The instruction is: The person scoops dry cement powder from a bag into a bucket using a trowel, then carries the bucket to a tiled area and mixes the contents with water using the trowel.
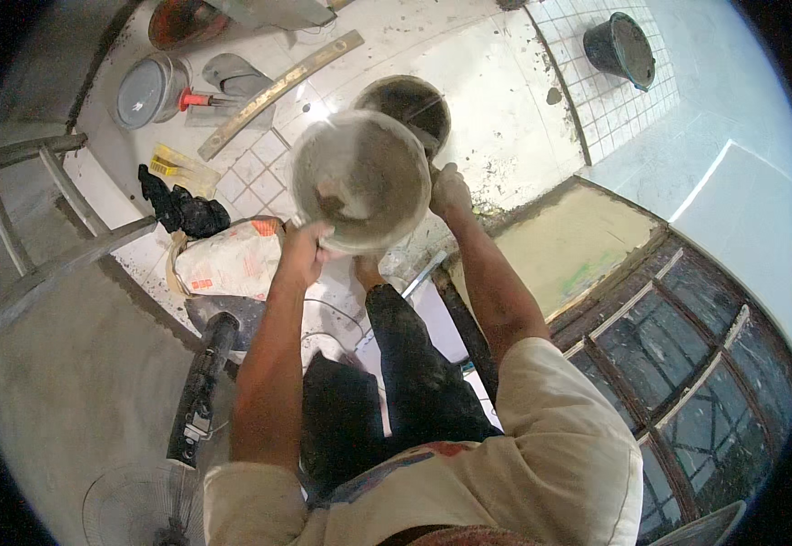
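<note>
My left hand (305, 256) is closed on the near rim of a round bucket (396, 218), its thumb over the edge. Grey mortar residue coats the bucket's inside, and its mouth faces up toward me. Just behind stands a second bucket (439, 102) with a dark, dirty interior, partly covered by the first one. My right hand (451, 191) is closed beside the right edges of both buckets. A dark piece shows at its fingers, but I cannot make out what it grips.
At left lie a cement bag (229, 261), a black cloth (182, 207) and a ladder (50, 205). Beyond are a long spirit level (277, 94), a red-handled tool (197, 100) and a lidded pail (146, 91). A black bucket (616, 50) stands far right; a dark-framed window (687, 355) is nearer.
</note>
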Demonstrator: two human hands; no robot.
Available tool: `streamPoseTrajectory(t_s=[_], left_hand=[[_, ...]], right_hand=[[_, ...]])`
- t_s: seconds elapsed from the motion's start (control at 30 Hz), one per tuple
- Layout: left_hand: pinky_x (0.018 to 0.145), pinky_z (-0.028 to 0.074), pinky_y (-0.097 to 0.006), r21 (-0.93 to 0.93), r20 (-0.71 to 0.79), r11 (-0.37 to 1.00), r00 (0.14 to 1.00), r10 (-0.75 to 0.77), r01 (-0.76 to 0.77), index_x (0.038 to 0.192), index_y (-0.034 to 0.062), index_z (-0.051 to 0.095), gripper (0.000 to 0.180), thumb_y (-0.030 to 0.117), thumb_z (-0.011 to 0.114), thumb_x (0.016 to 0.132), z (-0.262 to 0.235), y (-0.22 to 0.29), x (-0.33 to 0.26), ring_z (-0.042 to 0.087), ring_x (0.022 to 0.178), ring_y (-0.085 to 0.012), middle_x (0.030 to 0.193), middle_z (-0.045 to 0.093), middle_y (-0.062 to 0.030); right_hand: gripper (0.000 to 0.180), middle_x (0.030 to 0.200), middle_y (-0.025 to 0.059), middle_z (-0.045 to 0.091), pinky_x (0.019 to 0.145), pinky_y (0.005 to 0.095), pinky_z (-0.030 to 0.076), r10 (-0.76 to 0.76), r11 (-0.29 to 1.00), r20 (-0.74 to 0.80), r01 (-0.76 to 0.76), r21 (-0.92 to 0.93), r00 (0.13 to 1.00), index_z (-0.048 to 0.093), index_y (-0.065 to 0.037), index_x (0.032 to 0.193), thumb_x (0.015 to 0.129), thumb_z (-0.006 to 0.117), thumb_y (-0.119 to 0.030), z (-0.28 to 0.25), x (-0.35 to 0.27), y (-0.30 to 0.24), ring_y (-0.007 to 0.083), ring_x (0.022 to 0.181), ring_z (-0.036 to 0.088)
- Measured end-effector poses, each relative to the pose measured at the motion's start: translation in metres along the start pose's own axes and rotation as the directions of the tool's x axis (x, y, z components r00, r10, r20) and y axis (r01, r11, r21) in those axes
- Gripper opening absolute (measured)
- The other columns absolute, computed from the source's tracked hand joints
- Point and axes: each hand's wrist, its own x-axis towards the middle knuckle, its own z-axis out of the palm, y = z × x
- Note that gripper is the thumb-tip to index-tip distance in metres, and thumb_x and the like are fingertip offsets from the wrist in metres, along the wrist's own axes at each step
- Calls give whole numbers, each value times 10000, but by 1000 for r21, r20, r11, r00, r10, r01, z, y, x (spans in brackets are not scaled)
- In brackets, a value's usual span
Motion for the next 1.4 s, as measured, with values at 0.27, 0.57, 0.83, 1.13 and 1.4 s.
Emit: streamPoseTrajectory(t_s=[0.27,0.57,0.83,1.13,1.4], left_hand=[[856,644,-451,-225,-65,974,998,-22,7,1239,-71,548,369,50,549,891,62,61,43,692,1012,-346,1188,637,-184],[991,598,-478,-51,5,998,999,-34,35,1268,-75,553,403,75,542,894,14,32,64,685,1111,-339,1229,653,-200],[945,626,-513,-30,30,999,1000,-11,12,1238,-125,554,360,49,528,924,29,48,30,705,1066,-375,1205,656,-253],[870,644,-559,137,109,970,976,189,-203,1343,5,542,528,-19,568,816,19,140,-154,718,983,-293,1069,675,-124],[667,464,-318,421,2,763,842,540,-491,1208,-6,677,485,37,597,732,-19,242,-287,577,750,-186,891,656,-68]], right_hand=[[287,1030,255,648,866,587,540,116,988,-159,-131,-87,980,500,-64,1205,989,589,-232,71,-38,115,466,972,674],[278,850,126,658,631,436,564,42,634,243,-214,743,969,590,-65,1058,994,584,-335,34,-56,86,270,735,670],[221,704,28,602,405,301,452,285,94,402,-442,892,870,577,-130,1008,1046,564,-347,71,-137,126,141,485,545],[308,894,195,718,701,481,556,-364,907,-383,417,63,849,622,5,1093,983,616,-283,-221,-283,-117,398,791,701],[125,759,109,695,577,365,568,-834,487,-151,577,-655,531,666,-103,830,865,613,-210,-343,-318,-252,254,622,707]])
